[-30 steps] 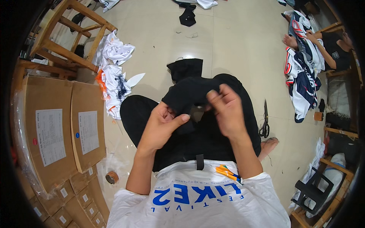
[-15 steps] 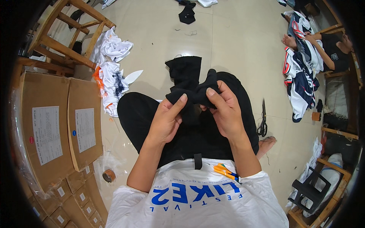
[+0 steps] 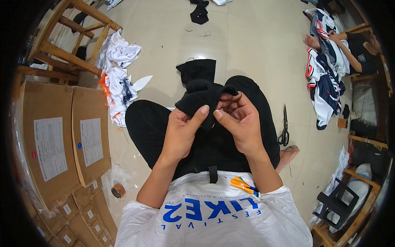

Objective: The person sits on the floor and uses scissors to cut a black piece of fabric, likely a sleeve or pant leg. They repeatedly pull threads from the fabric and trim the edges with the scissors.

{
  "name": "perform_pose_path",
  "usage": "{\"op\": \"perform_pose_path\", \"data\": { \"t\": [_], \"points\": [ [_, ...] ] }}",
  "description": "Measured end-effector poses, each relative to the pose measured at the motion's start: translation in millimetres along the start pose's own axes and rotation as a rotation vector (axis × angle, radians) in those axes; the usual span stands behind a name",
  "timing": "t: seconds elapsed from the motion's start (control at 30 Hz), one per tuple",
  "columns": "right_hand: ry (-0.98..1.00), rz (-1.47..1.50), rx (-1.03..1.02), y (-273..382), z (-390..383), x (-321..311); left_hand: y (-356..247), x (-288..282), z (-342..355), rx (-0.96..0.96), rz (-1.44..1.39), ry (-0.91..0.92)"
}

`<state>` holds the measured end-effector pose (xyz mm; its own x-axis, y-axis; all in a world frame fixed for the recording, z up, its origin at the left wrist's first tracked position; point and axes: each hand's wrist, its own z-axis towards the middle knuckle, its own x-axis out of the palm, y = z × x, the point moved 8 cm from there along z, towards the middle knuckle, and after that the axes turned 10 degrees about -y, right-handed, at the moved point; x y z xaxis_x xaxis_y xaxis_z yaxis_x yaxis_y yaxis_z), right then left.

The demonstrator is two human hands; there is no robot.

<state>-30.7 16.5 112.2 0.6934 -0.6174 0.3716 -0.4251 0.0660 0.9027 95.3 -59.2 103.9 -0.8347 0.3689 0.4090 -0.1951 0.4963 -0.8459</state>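
Observation:
Between my hands, above my lap, is a piece of black cloth (image 3: pixel 196 99), bunched and folded; its exact kind does not show. My left hand (image 3: pixel 184 127) pinches its near left edge between thumb and fingers. My right hand (image 3: pixel 238 117) grips the right side, thumb pointing toward the left one, fingers curled behind the folds. The two thumb tips are close together. Beyond the held part, more black cloth (image 3: pixel 197 70) lies on the floor in front of my crossed legs; whether both are one piece I cannot tell.
Black scissors (image 3: pixel 284 133) lie right of my knee. White garments (image 3: pixel 119 51) are heaped at left, near a wooden stool (image 3: pixel 66 51) and cardboard boxes (image 3: pixel 49 136). At far right a person (image 3: pixel 362 53) sits among jerseys (image 3: pixel 325 90). A tape roll (image 3: pixel 118 190) is at lower left.
My hands have come closer together, the right thumb moving left and down. The cloth is turned and bunched more tightly, its right part folded over toward the middle.

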Motion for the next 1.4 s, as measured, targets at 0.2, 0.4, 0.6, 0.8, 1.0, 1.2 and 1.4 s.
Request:
{"op": "perform_pose_path", "data": {
  "t": [0.2,0.4,0.6,0.8,1.0,1.2,1.4],
  "points": [
    [-0.037,-0.017,0.001,2,0,-3,-1,-2,-1,0.035,0.005,-0.005],
    [-0.022,-0.004,-0.005,3,-3,-3,-2,-2,-2,0.047,-0.026,-0.056],
    [0.026,-0.035,-0.053,4,-4,0,-10,-3,-2,0.037,-0.016,-0.1],
    [0.009,-0.049,0.024,-3,-5,1,-5,-4,-3,0.037,-0.023,-0.164],
    [0.009,-0.266,0.032,-5,-4,0,-6,-8,-4,0.039,0.056,-0.08],
    [0.022,-0.223,-0.009,-5,-3,1,-6,-9,-2,0.073,0.034,-0.121],
    [0.083,-0.24,-0.062,-7,-6,4,9,-13,2,-0.084,-0.105,-0.099]
  ]
}}
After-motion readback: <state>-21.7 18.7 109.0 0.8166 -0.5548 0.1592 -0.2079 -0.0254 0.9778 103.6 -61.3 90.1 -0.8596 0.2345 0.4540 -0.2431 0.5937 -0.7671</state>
